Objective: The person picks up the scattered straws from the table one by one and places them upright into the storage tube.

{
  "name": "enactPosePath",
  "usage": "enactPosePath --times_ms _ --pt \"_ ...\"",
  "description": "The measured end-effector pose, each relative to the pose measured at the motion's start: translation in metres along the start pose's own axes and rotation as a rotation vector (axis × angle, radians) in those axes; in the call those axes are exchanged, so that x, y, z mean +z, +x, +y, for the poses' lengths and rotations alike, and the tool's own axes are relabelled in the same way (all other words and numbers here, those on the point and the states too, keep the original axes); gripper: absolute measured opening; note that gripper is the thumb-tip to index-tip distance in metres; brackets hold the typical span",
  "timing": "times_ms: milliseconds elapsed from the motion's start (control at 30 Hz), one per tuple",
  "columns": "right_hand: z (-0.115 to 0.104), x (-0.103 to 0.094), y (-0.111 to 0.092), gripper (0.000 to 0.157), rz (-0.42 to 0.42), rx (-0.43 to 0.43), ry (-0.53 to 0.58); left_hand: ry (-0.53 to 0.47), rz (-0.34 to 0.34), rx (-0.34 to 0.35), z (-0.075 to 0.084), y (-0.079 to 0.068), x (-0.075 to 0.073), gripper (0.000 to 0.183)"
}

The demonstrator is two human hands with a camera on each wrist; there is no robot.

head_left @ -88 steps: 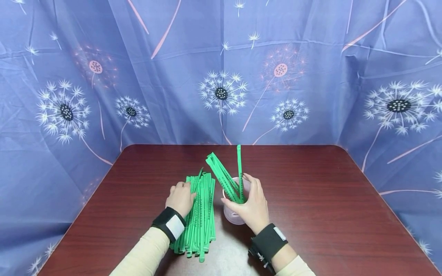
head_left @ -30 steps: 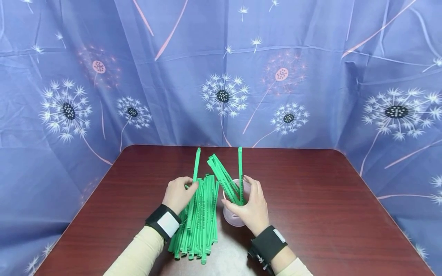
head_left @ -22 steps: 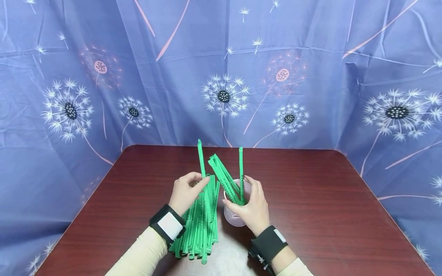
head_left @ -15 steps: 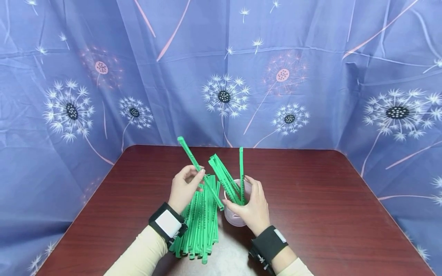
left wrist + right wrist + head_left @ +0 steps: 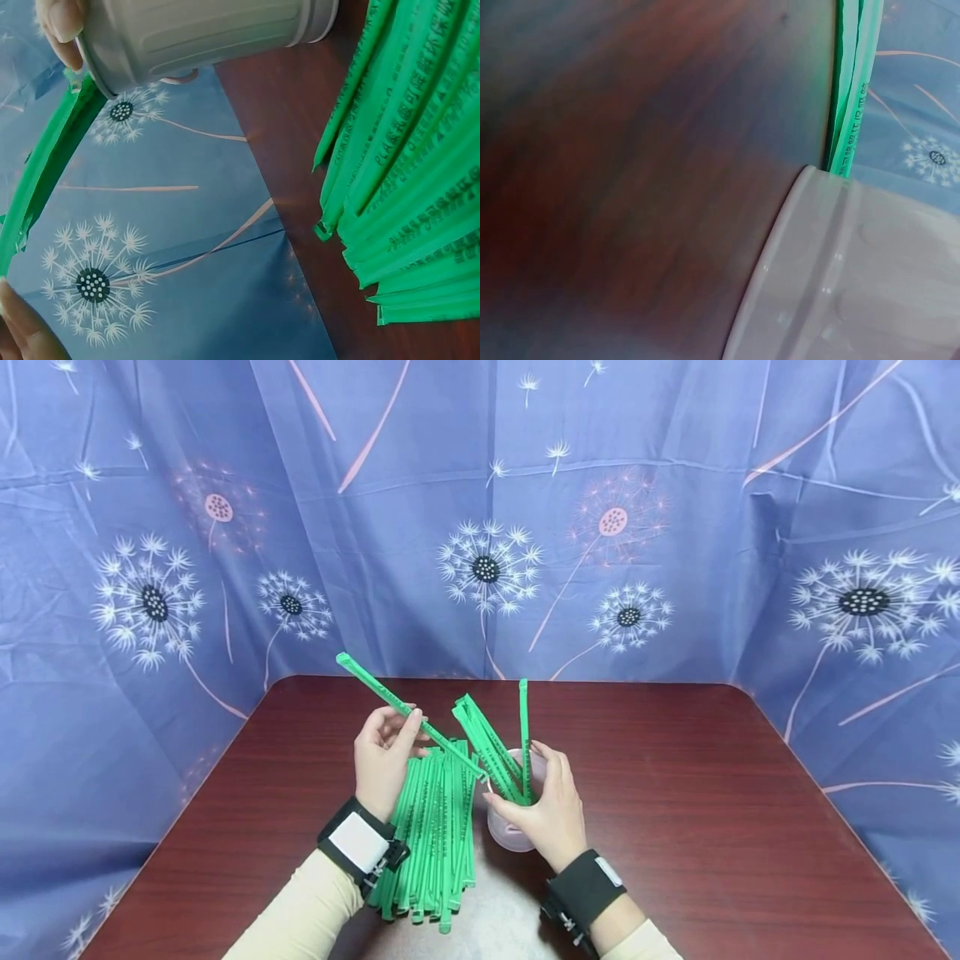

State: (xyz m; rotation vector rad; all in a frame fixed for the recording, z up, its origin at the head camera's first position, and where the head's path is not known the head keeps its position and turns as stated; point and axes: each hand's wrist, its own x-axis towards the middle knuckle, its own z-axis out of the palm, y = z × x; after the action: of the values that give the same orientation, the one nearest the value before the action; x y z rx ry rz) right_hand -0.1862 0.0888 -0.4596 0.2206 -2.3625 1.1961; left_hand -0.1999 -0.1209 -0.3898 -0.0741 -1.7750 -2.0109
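Between thumb and fingers, my left hand [image 5: 381,767] pinches one green-wrapped straw [image 5: 371,682]. The straw slants down to the right, its lower end right at the rim of a pale, ribbed cup [image 5: 508,837]. My right hand [image 5: 553,817] grips that cup round its side. Several wrapped straws [image 5: 480,735] lean left out of the cup, and one straw [image 5: 523,708] stands nearly upright in it. Their lower ends are hidden inside. Below my left hand lies a pile of green-wrapped straws [image 5: 431,852], printed with dark writing. The right wrist view shows the cup's wall [image 5: 892,277] close up.
The dark red-brown table [image 5: 697,802] extends to the right of the cup. A blue curtain [image 5: 405,568] with dandelion prints hangs along its back and sides. The straw pile sits close to the cup's left side.
My left hand has picked a straw off the pile and lifted it. The straw has swung from near upright to a leftward tilt, its lower end moving to the cup's rim. My right hand stays on the cup.
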Motion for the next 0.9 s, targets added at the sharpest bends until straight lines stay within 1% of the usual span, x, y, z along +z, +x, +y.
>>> enactPosePath --times_ms 133,200,267,367,567,700,800,900 --pt "0.000 -0.001 0.000 0.091 -0.003 0.008 0.005 -0.022 -0.007 0.008 0.000 0.000 0.001 0.014" --pt "0.000 -0.001 0.000 0.091 -0.003 0.012 0.005 -0.013 -0.025 -0.001 0.000 -0.002 0.003 0.015" --pt "0.001 -0.001 0.000 0.091 -0.001 0.008 0.002 0.020 -0.044 -0.012 -0.002 -0.003 0.005 0.015" --pt "0.002 0.000 0.000 0.091 0.006 -0.007 0.002 0.115 -0.074 -0.023 -0.004 -0.005 0.009 0.016" --pt "0.004 0.001 0.001 0.092 0.015 -0.017 0.002 0.377 -0.171 -0.042 -0.006 -0.009 0.014 0.017" --pt "0.005 0.002 0.000 0.093 0.016 -0.016 0.005 0.554 -0.212 -0.031 -0.008 -0.012 0.017 0.019" --pt "0.004 0.002 0.000 0.093 0.016 -0.019 0.009 0.653 -0.230 -0.015 -0.012 -0.014 0.020 0.022" --pt "0.004 0.002 0.000 0.092 0.015 -0.020 0.006 0.710 -0.261 -0.010 -0.017 -0.016 0.025 0.024"
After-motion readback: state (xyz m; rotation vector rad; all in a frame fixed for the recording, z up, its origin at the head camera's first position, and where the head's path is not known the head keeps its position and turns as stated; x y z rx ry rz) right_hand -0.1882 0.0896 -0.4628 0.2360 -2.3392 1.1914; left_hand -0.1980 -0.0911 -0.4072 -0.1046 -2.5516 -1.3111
